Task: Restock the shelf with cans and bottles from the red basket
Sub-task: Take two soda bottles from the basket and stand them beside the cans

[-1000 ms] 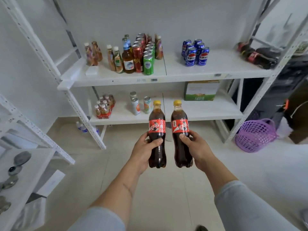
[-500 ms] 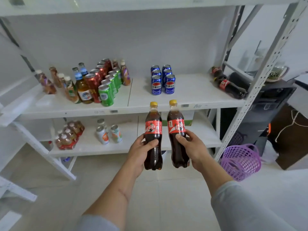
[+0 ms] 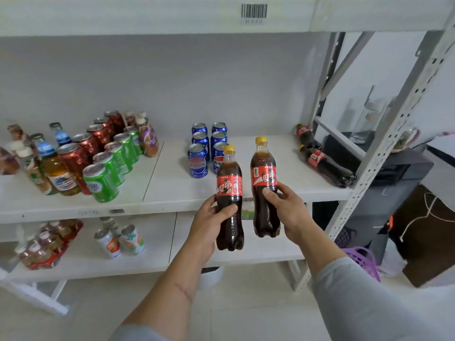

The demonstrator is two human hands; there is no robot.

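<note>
Left hand (image 3: 209, 222) fingers wrapped round dark yellow-capped plastic cola bottle (image 3: 229, 193); right hand (image 3: 286, 210) fingers clamped on its twin (image 3: 264, 178). Both upright before white metal middle shelf (image 3: 283, 173). Best landing: bare board at 3 o'clock of blue cans (image 3: 205, 146), short of toppled cola bottles (image 3: 325, 161). Lower bases flat, then release.

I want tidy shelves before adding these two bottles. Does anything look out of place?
Yes. Two cola bottles lie on their sides at the right end of the middle shelf, while the cans beside them and the other drinks stand upright.
</note>
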